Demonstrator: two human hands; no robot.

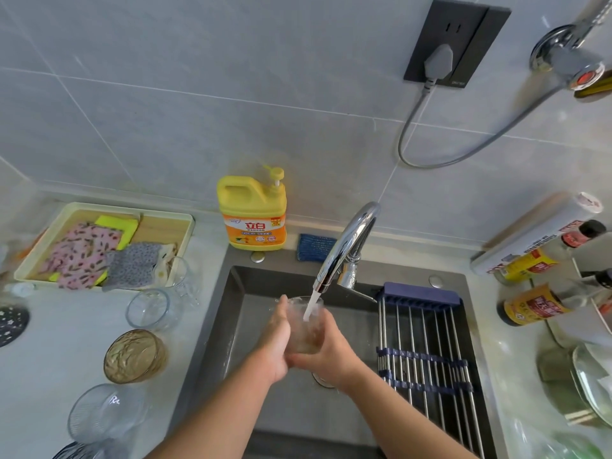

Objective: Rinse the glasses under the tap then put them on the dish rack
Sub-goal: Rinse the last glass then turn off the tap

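The glass is a clear tumbler with a faint brownish tint, wet and blurred by water. It stands upright over the sink, long axis vertical, mouth up just below the tap, whose stream falls into it. The left hand presses against its left side with fingers nearly straight, pointing up. The right hand wraps its curled fingers round the right side and base. The dish rack lies across the sink just to the right.
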